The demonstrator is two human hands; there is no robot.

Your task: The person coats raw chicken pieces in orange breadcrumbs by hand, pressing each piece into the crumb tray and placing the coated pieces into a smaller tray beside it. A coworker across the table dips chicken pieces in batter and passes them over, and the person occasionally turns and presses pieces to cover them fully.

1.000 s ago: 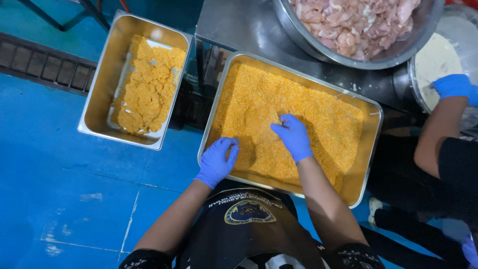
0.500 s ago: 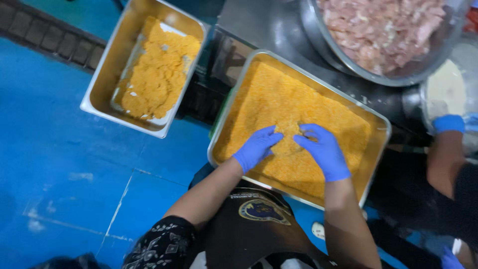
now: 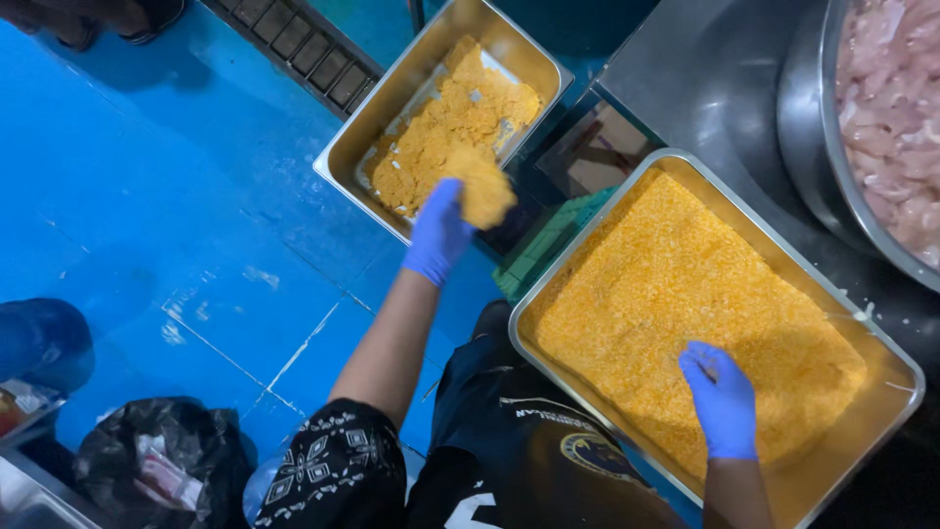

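Observation:
My left hand (image 3: 438, 235), in a blue glove, holds a breaded piece (image 3: 484, 188) over the near edge of a steel tray (image 3: 352, 147) where several breaded pieces (image 3: 441, 142) lie. My right hand (image 3: 723, 397), also gloved in blue, rests palm down on the orange breadcrumbs (image 3: 676, 294) that fill a second steel tray (image 3: 881, 460) in front of me.
A large steel bowl (image 3: 813, 147) of raw pink meat (image 3: 896, 108) sits at the upper right on a steel counter (image 3: 695, 78). The floor (image 3: 147, 216) is blue, with a drain grate (image 3: 304, 64) at the top. A black bag (image 3: 162, 460) lies at lower left.
Both hands were pressing in the crumb tray. My left hand has since lifted a breaded piece and carried it left to the other tray; the right hand stays on the crumbs.

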